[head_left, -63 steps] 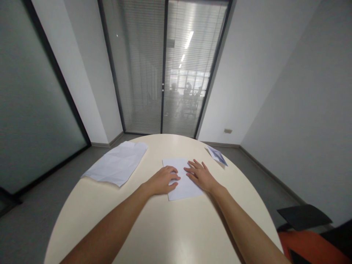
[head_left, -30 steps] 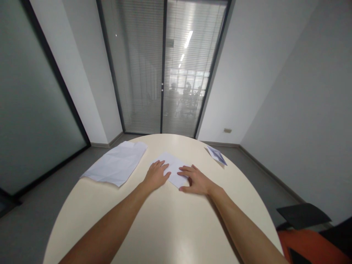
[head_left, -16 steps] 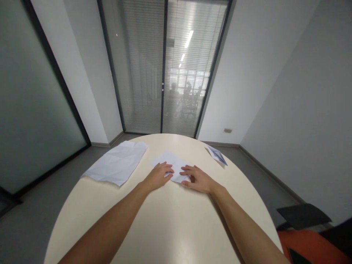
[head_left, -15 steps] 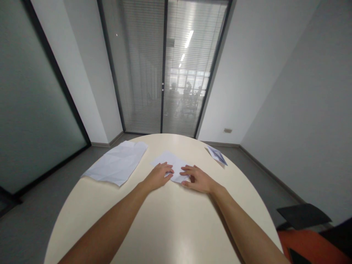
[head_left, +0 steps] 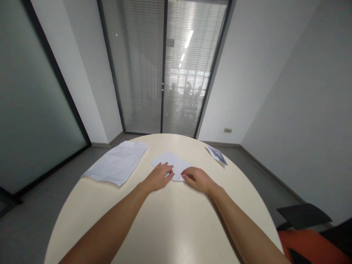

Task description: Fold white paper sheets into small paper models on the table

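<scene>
A folded white paper [head_left: 172, 158] lies flat on the round cream table [head_left: 176, 220], between and beyond my hands. My left hand [head_left: 160, 176] rests on its left near edge, fingers spread over the paper, with the thumb apart. At the paper's right near edge is my right hand [head_left: 198, 179], its fingers bent together and the fingertips touching the sheet in a pinch. Part of the paper is hidden under both hands.
Creased white sheets [head_left: 118, 163] lie at the table's far left. A small folded paper [head_left: 217, 155] with a dark pattern sits near the far right edge. An orange chair [head_left: 313, 245] with a black armrest stands at the lower right.
My right hand's fingers have drawn together from a spread pose and uncovered a little more of the paper's near right edge. My left hand has hardly moved.
</scene>
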The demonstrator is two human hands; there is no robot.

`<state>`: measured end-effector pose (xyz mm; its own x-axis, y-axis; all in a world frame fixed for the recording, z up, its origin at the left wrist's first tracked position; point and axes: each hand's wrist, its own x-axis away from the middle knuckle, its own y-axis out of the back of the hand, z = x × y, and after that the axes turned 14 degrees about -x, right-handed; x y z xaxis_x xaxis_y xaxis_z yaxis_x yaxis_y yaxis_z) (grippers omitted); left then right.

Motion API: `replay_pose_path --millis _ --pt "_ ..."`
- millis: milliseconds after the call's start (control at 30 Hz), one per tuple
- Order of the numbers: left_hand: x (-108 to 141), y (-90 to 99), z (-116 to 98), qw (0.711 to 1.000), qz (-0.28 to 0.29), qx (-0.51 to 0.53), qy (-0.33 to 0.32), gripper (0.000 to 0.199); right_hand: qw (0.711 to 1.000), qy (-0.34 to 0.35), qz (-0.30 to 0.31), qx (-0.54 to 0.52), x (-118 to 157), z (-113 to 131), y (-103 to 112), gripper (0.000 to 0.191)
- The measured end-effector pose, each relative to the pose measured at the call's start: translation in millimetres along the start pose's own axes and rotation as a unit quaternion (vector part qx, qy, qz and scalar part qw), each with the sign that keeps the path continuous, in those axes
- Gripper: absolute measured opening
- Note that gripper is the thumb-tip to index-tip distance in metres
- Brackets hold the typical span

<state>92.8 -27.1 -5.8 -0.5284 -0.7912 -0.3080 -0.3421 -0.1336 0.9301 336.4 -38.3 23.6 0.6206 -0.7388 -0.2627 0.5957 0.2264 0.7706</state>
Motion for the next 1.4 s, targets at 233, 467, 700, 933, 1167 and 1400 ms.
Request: replay_pose_path --millis 233,467,700,933,1167,1400 --pt "2.8 7.6 -5.1 1.0 0.0 -0.009 -0.011 0.02 0.999 -0.03 -0.023 0.005 0.1 -4.0 -1.5 0.03" --pt "0.5 1.5 -2.2 0.999 -0.015 -0.006 -0.034 0.021 0.995 -0.071 -0.076 0.011 -0.9 -11.5 -2.7 0.035" --pt "-2.5 -3.9 0.7 1.0 -0.012 0.019 -0.011 0.026 0.995 -0.072 -0.071 -0.013 0.3 -11.2 0.3 0.036" --pt "-3.1 -3.6 1.5 0.998 -0.035 0.05 0.009 0.023 0.996 -0.061 -0.065 -0.008 1.9 -4.0 4.4 0.039" --pt "-5.2 -4.0 3.6 0.998 -0.058 0.025 -0.005 0.02 0.994 -0.074 -0.074 0.011 0.2 -13.3 0.4 0.03" --pt "-5.0 -2.8 2.8 0.998 -0.055 0.038 -0.01 0.017 0.992 -0.09 -0.086 0.01 0.5 -20.2 -0.8 0.032"
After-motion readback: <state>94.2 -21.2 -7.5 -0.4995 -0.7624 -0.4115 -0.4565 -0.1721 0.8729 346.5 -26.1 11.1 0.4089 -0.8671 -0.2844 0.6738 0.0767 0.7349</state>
